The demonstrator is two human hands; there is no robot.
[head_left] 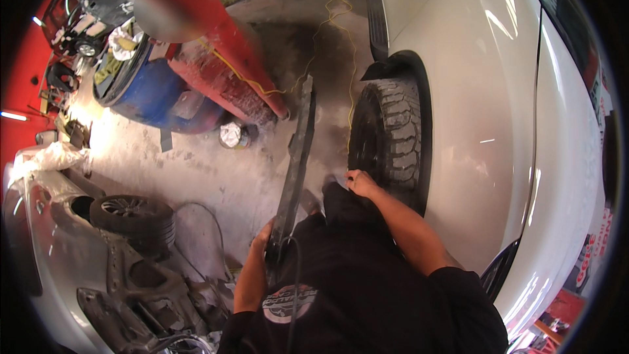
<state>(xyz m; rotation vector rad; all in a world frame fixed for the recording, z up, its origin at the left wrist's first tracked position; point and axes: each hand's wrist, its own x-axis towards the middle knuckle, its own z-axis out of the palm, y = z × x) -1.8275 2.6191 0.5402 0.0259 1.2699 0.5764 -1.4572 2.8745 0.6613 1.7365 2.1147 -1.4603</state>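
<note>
Holding bar (297, 159) near lettered logo (280, 304)

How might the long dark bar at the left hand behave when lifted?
The long dark bar is likely stiff: it looks nearly straight. Being long and narrow, it may swing or tip, as the left hand is near one end.

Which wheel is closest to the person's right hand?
The chunky wheel on the pale car, just beside the right hand. The others, like the wheel lying flat, are much farther left.
</note>
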